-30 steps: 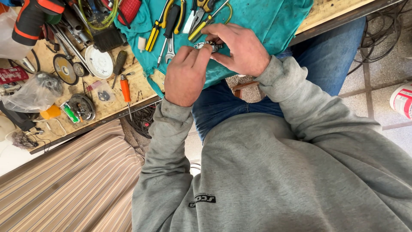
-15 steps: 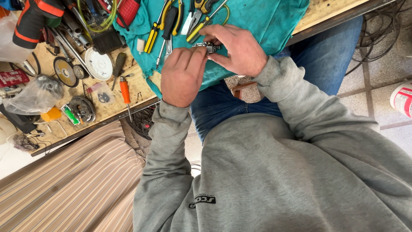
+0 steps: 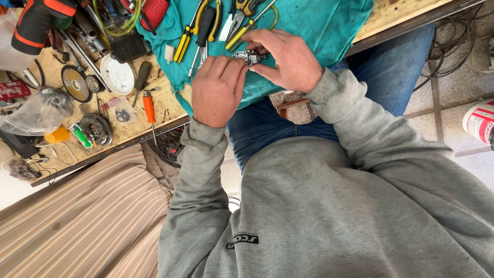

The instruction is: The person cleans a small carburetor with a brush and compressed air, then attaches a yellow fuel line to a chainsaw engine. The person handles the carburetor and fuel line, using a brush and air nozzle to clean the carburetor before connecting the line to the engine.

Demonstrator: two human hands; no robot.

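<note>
A small grey metal part [image 3: 248, 56] sits between my two hands over a teal cloth [image 3: 319, 25] on the wooden workbench. My left hand [image 3: 217, 90] curls its fingers against the part's left side. My right hand [image 3: 283, 59] grips it from the right with thumb and fingertips. Most of the part is hidden by my fingers. Both arms wear grey sweatshirt sleeves.
Yellow-handled pliers [image 3: 188, 33] and screwdrivers lie on the cloth beyond my hands. To the left are an orange screwdriver [image 3: 148, 108], grinding discs [image 3: 75, 82], a white disc [image 3: 117, 74], a plastic bag [image 3: 36, 110] and an orange-black power tool [image 3: 36, 23]. A white bucket [image 3: 479, 121] stands on the floor right.
Both hands stay on the small metal part; the fingers shift slightly around it. The view has barely drifted.
</note>
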